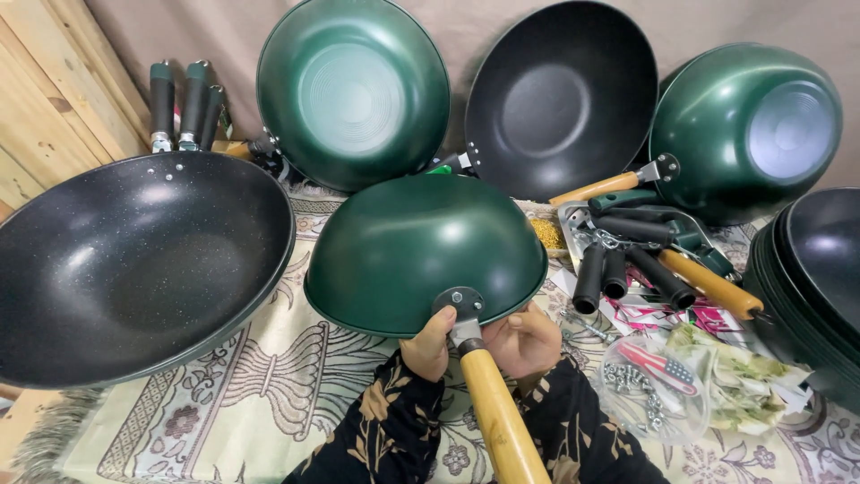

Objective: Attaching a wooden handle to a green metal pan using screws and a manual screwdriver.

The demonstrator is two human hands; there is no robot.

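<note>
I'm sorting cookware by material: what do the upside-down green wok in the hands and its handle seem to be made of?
The green wok looks like metal with a glossy green enamel or paint coat, judging by its sharp highlights. Its handle looks like light, smooth wood, joined by a grey metal bracket with two bolts. Both hands, left and right, grip at that joint.

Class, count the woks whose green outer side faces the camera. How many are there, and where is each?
3. One green metal wok lies upside down at centre, held by both hands; one leans at the back, left of centre; one leans at back right. The right-hand stack may hide more.
</note>
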